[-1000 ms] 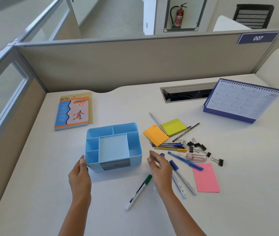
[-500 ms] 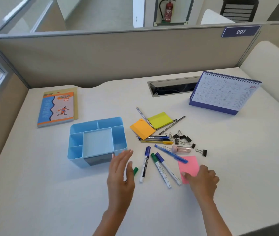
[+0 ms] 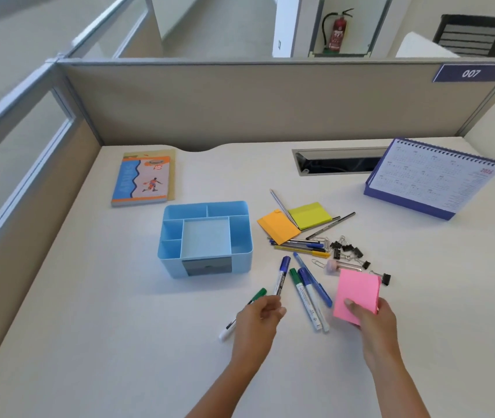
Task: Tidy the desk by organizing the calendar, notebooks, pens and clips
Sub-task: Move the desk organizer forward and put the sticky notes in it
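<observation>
Head view: what text can you read?
> I read "007" in white on the purple tag (image 3: 470,73) on the partition (image 3: 240,101). Calendar (image 3: 433,179) has a red year at top right, maybe 2026, too blurred for me to confirm. Notebook stack (image 3: 143,179): top cover shows a basketball player, lettering unreadable. Print on the marker barrels is too small.

Containers?
> One: blue organizer (image 3: 205,239), mid-desk (image 3: 104,342). Several compartments round a square middle well, dark drawer front facing the camera. I see only bare blue floors inside.

Hands?
> Left hand (image 3: 258,321): fingers curled round the green-capped marker (image 3: 259,294). Cap pokes out toward the organizer, white tail out the other side. Right hand (image 3: 373,324): pinching the pink sticky pad (image 3: 358,289), thumb on its top face, fingers behind, pad tilted up.

Where's the rest of the task stuff?
> Calendar stands far right, beside the cable slot (image 3: 340,161). Notebook stack lies flat far left, behind the organizer. Pens (image 3: 300,247) sit in a loose pile right of the organizer, just in front of the orange pad (image 3: 278,227), which touches the yellow-green pad (image 3: 309,215). Binder clips (image 3: 347,251) are scattered just right of the pens. Three more markers (image 3: 305,298) lie between the two hands.
</observation>
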Demonstrator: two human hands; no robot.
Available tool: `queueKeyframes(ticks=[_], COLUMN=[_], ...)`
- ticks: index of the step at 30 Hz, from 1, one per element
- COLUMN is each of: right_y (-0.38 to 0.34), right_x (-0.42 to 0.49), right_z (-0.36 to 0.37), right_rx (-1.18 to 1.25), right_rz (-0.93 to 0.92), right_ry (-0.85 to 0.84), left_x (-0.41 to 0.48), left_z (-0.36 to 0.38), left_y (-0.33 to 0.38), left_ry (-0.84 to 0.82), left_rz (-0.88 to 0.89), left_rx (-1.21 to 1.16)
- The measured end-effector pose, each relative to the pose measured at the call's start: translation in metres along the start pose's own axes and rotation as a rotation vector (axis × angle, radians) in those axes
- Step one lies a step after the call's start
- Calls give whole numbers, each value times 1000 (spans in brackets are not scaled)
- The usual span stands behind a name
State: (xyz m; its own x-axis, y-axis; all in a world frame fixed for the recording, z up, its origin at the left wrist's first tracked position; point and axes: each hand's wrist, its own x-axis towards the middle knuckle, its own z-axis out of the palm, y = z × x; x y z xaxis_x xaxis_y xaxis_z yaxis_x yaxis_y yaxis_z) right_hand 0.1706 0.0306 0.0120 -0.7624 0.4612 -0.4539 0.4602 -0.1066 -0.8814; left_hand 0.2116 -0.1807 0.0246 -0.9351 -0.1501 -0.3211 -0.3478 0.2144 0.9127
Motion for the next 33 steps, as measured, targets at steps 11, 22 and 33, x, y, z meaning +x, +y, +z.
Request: queueKeyframes(ticks=[11,22,33], right_y=[-28,-117,-140], right_x=[-58,-21,31], right_z=[106,190,255], right_rx=[29,-64,-410], right_rz=[-159,-396,-671], right_ry=[-432,-586,-575], left_x=[56,120,183], left_z=[-38,-119,-136], left_y=[37,84,93], left_ry=[-67,307,458], left_rz=[-12,269,273], left_rx=[-299,-43,196])
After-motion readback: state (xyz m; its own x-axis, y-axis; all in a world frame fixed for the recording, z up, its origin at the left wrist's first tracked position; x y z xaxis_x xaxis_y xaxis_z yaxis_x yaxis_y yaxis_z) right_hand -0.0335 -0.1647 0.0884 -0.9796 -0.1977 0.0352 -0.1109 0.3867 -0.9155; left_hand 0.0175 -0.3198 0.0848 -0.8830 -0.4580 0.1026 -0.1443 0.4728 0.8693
